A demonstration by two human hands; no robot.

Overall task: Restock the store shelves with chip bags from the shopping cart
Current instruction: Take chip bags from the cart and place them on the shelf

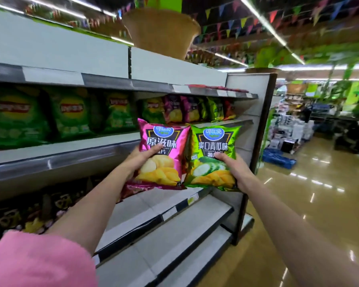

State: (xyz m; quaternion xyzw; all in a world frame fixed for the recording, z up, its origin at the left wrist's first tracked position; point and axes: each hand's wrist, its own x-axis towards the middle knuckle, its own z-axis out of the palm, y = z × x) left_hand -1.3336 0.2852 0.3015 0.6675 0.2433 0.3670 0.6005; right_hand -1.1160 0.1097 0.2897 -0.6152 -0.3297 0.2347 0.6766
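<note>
Pink foil catches the light on the chip bag [164,150] that the left hand [140,160] holds upright, thumb laid across the printed front and the other fingers hidden behind the pack, curled round its lower left edge. Just to its right, with their side seams touching, stands a green chip bag [212,154] showing cucumber slices, gripped low on its right side by the right hand [235,165], thumb pressed on the front and the remaining fingers out of sight behind it. Both bags are raised in the air before the shelf unit [247,125], near its right end panel and in front of its middle shelf. On that shelf, behind and above the held pair, stands a row of small purple, green and red bags [195,109]; farther left along the same shelf are large green chip bags [68,112], blurred. The shelf below, to the left of the forearms, holds dark packets too blurred to read, while the lowest white boards [174,230] near the end panel lie bare. A woven basket [162,32] sits on top of the unit above the bags. A pink sleeve [37,259] covers the left upper arm at the lower left. To the right of the unit stretches a glossy yellowish floor [311,204].
</note>
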